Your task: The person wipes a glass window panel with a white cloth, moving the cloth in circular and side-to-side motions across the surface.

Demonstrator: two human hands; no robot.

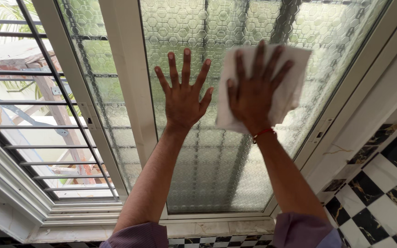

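Note:
My right hand [253, 94] presses a white cloth [292, 87] flat against the patterned frosted glass pane [217, 170] of a sliding window, fingers spread over the cloth. A red thread band sits on that wrist. My left hand [184, 94] lies flat on the same pane just to the left of the cloth, fingers spread wide, holding nothing. Both forearms reach up from purple sleeves at the bottom edge.
A white window frame [129, 92] divides the panes. To the left the window stands open behind dark horizontal grille bars [37, 147], with a building and greenery outside. Black-and-white checkered tiles [382, 183] cover the wall at right. A white marble sill [194, 227] runs below.

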